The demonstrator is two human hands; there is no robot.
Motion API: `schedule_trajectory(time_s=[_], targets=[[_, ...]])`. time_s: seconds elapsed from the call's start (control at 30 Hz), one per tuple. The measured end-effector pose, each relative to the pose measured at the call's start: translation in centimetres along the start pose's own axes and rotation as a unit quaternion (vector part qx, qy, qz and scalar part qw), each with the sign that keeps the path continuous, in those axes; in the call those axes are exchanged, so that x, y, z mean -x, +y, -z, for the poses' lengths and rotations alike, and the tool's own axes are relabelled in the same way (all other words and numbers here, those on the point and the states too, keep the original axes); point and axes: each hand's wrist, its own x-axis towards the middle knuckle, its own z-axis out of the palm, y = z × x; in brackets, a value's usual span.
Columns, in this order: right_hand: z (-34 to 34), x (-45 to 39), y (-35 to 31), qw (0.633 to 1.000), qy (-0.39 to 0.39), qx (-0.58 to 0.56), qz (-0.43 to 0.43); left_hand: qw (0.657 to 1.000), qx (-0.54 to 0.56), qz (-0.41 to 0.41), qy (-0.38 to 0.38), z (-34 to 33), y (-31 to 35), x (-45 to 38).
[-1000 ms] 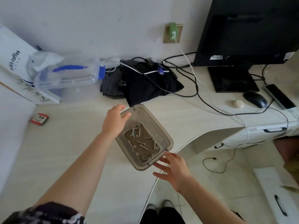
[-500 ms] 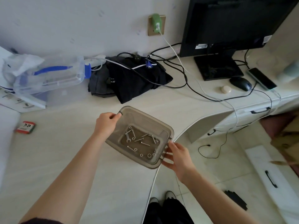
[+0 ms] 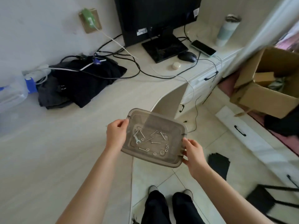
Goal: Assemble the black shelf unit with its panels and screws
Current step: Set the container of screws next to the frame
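Screws [image 3: 155,142] lie loose in a shallow, smoky translucent plastic tray [image 3: 171,126] with rounded corners, held in the air over the near edge of the pale wood-grain desk [image 3: 56,143] and the tiled floor [image 3: 208,120]. On the far left of the desk sits a clear plastic container with a blue part [image 3: 17,89], and just right of it a heap of dark, soft clothing [image 3: 80,83] crossed by black and white cables. The left hand [image 3: 116,133] grips the tray's left rim, fingers curled over the edge. Inside the tray, besides the thin silver screws, lie a small flat spanner [image 3: 136,139] near the left side and several ring-shaped washers [image 3: 162,152] toward the near right corner. The right hand [image 3: 193,151] pinches the tray's right rim, thumb on top and fingers underneath. Far behind, a black monitor [image 3: 158,18] stands on a square glossy base, with a black mouse [image 3: 187,56], a small round white object [image 3: 176,65] and a phone [image 3: 203,49] close by, and a tall cylindrical tumbler [image 3: 226,29] further right. Below on the floor, black shelf parts show: a flat black panel [image 3: 219,164] near the right hand and thin black frame bars [image 3: 278,196] at the near right. An open cardboard box [image 3: 268,88] sits at the far right.
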Motion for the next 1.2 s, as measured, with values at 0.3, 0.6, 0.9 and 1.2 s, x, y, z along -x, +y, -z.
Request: schedule_trajectory(time_s=[0.3, 0.6, 0.9, 1.2], targets=[[15.5, 0.4, 3.0, 0.987, 0.126, -0.096, 0.011, 0.995, 0.015, 0.004, -0.097, -13.3, 1.5, 9.0], [32.9, 2.2, 7.8, 0.960, 0.215, -0.179, 0.015, 0.983, -0.018, -0.025, -0.179, -26.7, 3.4, 21.1], [47.5, 4.7, 11.5, 0.915, 0.304, -0.264, 0.028, 0.961, -0.023, -0.024, -0.275, -39.0, 4.7, 31.3], [56.2, 6.4, 14.0, 0.844, 0.401, -0.356, 0.025, 0.916, -0.073, -0.082, -0.387, -49.4, 8.9, 38.1]])
